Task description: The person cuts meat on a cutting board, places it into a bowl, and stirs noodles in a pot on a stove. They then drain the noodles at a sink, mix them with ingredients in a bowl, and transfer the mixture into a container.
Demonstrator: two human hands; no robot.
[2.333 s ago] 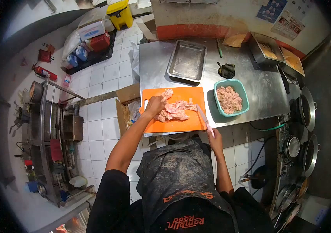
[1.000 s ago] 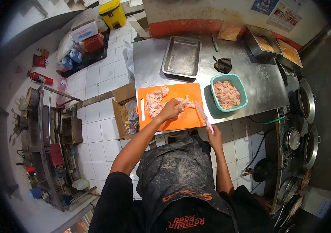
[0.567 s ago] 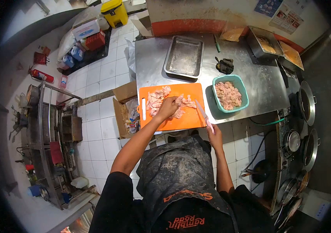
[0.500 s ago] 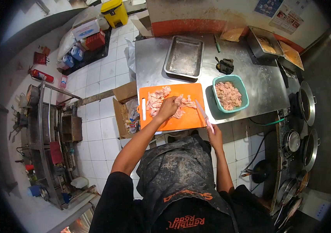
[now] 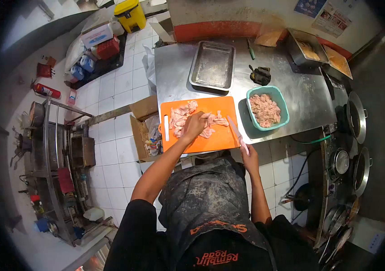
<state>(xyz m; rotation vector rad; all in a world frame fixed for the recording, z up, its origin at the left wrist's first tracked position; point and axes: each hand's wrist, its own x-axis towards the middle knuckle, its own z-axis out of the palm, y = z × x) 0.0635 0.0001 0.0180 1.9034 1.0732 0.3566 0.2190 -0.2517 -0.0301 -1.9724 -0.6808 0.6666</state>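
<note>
Pieces of pale pink raw meat (image 5: 179, 118) lie on an orange cutting board (image 5: 221, 141) at the near edge of the steel table. My left hand (image 5: 194, 126) is closed on meat at the middle of the board. In my right hand (image 5: 249, 158), at the board's right corner, is the pink handle of a knife (image 5: 235, 128); its blade points up and left beside the meat's right end. To the right of the board stands a teal tub (image 5: 285, 113) holding cut meat (image 5: 265, 110).
An empty metal tray (image 5: 213, 65) lies behind the board. Beyond the tub are a black cloth-like item (image 5: 260, 75) and a green-handled tool (image 5: 251, 50). Metal containers (image 5: 308, 47) stand at the back right. An open cardboard box (image 5: 142, 108) sits left of the table.
The view has shifted slightly. Both hands, the knife and the meat keep nearly the same places on the board.
</note>
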